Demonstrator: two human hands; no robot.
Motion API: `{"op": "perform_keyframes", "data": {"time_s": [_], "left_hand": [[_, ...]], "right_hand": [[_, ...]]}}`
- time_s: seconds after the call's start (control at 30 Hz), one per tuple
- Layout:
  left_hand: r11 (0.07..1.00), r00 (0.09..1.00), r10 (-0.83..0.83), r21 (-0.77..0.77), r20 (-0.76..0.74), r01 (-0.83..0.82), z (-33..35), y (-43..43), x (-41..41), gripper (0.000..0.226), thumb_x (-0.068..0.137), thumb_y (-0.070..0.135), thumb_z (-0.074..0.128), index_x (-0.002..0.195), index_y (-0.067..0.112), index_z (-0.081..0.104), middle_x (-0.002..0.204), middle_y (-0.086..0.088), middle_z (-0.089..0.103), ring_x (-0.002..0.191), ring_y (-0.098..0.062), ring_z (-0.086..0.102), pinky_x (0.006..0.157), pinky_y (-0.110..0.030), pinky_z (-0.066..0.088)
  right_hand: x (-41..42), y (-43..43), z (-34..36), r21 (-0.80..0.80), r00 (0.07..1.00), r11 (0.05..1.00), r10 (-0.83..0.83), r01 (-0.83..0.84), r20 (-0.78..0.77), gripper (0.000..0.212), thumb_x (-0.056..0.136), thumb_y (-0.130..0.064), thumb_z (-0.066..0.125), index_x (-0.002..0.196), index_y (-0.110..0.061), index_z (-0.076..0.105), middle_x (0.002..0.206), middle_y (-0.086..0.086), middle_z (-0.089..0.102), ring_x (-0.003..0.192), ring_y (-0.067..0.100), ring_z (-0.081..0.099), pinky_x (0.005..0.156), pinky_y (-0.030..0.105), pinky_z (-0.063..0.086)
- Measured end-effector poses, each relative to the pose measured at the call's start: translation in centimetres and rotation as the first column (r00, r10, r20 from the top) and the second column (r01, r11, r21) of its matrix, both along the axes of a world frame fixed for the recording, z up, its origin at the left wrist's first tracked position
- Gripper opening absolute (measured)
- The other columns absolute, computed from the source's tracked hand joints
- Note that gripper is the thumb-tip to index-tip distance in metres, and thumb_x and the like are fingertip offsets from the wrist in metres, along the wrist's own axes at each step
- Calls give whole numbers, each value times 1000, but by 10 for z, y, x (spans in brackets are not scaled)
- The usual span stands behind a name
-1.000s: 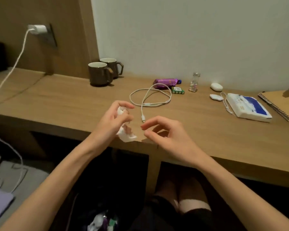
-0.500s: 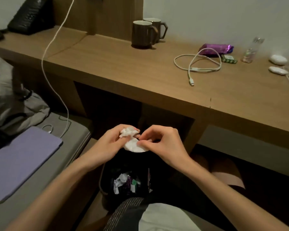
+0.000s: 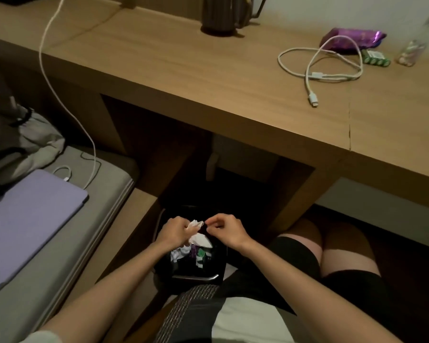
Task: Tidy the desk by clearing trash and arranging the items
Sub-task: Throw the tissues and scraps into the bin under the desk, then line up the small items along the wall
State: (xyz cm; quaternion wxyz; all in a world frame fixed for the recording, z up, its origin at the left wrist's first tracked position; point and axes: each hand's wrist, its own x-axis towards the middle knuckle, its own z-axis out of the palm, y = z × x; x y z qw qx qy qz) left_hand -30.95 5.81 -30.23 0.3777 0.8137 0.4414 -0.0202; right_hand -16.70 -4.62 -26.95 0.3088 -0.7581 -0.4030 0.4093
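My left hand (image 3: 174, 232) grips a crumpled white tissue (image 3: 196, 233) directly above a black trash bin (image 3: 196, 277) that stands on the floor under the wooden desk (image 3: 208, 78). The bin holds white, purple and green scraps. My right hand (image 3: 224, 229) is just right of the tissue, fingers pinched together; whether it touches the tissue I cannot tell. On the desk lie a coiled white cable (image 3: 320, 68), a purple wrapper (image 3: 352, 39), green batteries (image 3: 375, 59) and a small clear bottle (image 3: 411, 52).
Two brown mugs (image 3: 223, 14) stand at the back of the desk. A white charger cord (image 3: 60, 95) hangs down to a grey bed (image 3: 22, 280) at the left with a lilac tablet (image 3: 27, 219) and clothes. My knees are at the right.
Both hands dropped from the desk edge down to just over the bin, carrying the tissue. The view tilted downward and left, so the bin and bed came into sight.
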Motion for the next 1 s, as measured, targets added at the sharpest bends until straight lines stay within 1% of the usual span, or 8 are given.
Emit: {"op": "perform_keyframes", "data": {"time_s": [0.1,0.17,0.23,0.4,0.5,0.6,0.77,1.0], "left_hand": [[994,971,-37,-111,-235,11,-24,7,8,43,93,48,45,116,14,57,106,-8,68,94,-20,66,74,-31,47],[971,953,-59,-237,-297,-14,-35,11,12,66,95,49,41,146,11,26,142,-13,46,127,-29,48,99,-35,40],[949,957,-51,-313,-284,-42,-39,9,16,70,97,45,40,150,12,11,152,-12,31,137,-29,35,109,-35,32],[980,975,-63,-197,-211,21,-14,8,21,53,97,36,44,144,13,33,141,-11,48,128,-25,47,102,-32,39],[994,993,-93,-62,-71,89,30,2,17,39,96,33,45,134,23,47,115,-3,67,99,-17,64,88,-34,51],[991,985,-129,61,114,123,88,-15,11,32,95,36,48,126,34,53,108,13,67,83,-3,66,79,-33,55],[976,907,-173,192,385,105,198,-48,12,27,93,33,53,118,41,58,98,22,68,91,8,62,80,-19,52],[938,754,-295,327,587,113,309,-80,48,31,92,26,53,120,39,58,98,19,68,94,-3,64,82,-31,54]], "right_hand": [[10,2,-7,-62,999,997,41,-42,-8,28,91,-18,63,119,-16,64,117,3,66,113,12,59,92,21,44],[17,1,-9,-81,999,996,48,-49,-11,30,92,-19,61,122,-19,62,121,2,64,116,13,57,95,23,44],[24,-1,-8,-89,998,994,56,-57,-8,31,92,-18,61,123,-19,61,124,2,62,119,13,56,100,26,45],[38,-12,15,-47,993,994,105,-103,47,32,93,-16,60,125,-19,60,127,1,61,115,11,57,98,23,46],[42,-24,51,48,981,985,163,-169,109,31,94,-16,59,125,-19,61,123,-2,64,104,5,61,87,11,47],[42,-42,100,165,964,960,198,-227,175,30,94,-17,59,124,-21,61,115,-5,66,103,2,62,90,18,50],[47,-74,189,379,955,894,147,-239,256,28,94,-15,58,121,-24,61,103,-11,68,100,0,63,84,18,52],[90,-114,276,584,936,801,-94,-131,339,26,93,-15,59,117,-24,63,98,-11,71,96,3,65,80,17,53]]}}
